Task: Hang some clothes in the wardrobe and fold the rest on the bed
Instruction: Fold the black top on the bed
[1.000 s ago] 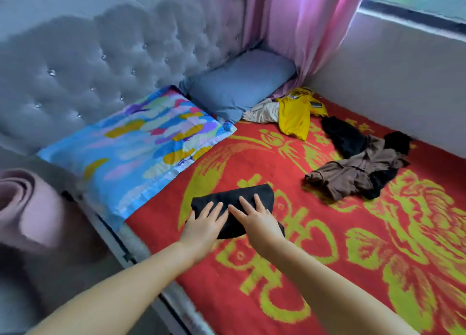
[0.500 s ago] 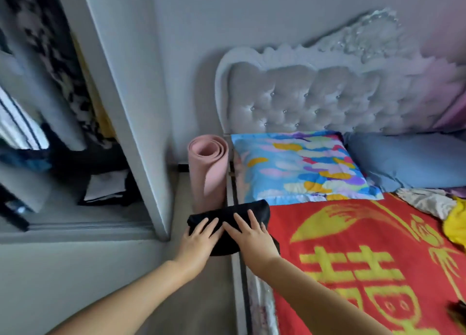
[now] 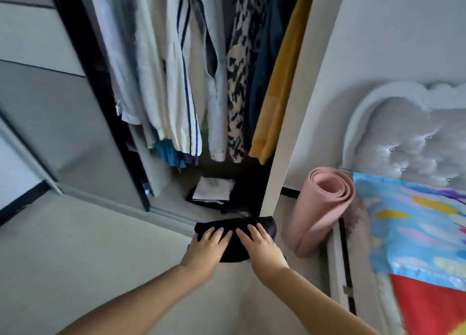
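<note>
The wardrobe (image 3: pixel 285 107) stands open ahead, its sliding door (image 3: pixel 75 122) pushed to the left. Hanging clothes (image 3: pixel 191 82) fill the upper space: white striped, black-and-white patterned, teal and mustard pieces. On the wardrobe floor lies a white folded item (image 3: pixel 213 188) over dark ones. A rolled pink mat (image 3: pixel 325 208) leans between the wardrobe's side panel and the bed (image 3: pixel 433 309). A patterned pillow (image 3: pixel 416 228) rests against the tufted headboard (image 3: pixel 408 137).

The folded black garment (image 3: pixel 267 227) is held in the air in front of the wardrobe's lower opening, above the floor. The left hand (image 3: pixel 208 246) and right hand (image 3: pixel 259 245) lie side by side on top of it. The fingers (image 3: pixel 252 231) are straight and slightly spread, flat across the cloth's top. The thumbs are hidden beneath.
</note>
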Demonstrator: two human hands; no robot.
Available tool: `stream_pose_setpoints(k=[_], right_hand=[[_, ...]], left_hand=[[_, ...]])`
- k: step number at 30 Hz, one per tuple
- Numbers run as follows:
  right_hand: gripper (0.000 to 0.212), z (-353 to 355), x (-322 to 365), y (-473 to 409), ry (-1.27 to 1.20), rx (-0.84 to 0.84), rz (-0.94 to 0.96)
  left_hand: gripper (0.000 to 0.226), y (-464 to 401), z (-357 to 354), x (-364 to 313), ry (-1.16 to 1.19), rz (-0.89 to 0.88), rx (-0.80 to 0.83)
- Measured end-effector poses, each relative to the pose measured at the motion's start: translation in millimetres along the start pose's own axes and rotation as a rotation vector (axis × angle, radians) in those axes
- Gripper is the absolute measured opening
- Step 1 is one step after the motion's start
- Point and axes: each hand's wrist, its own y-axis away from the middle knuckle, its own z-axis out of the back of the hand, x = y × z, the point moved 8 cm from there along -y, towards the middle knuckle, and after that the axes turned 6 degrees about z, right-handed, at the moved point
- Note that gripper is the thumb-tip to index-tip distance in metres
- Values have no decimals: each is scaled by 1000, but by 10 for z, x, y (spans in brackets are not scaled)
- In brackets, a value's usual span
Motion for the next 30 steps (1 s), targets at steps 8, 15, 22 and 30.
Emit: stream_pose_setpoints(k=[8, 15, 22, 30], right_hand=[[85, -316, 738, -1121, -31, 78, 84], [86, -610, 684, -2017, -62, 137, 121], [93, -1152, 239, -3122, -59, 259, 111], [81, -2224, -765, -4593, 44, 286, 16]], left_hand=[[79, -332, -406, 1261, -28, 36, 101], [73, -1012, -770, 1753, -26, 35, 183], [76, -2126, -1519, 2101, -8, 4, 295], [72, -3857, -2783, 2261, -28, -66, 289]])
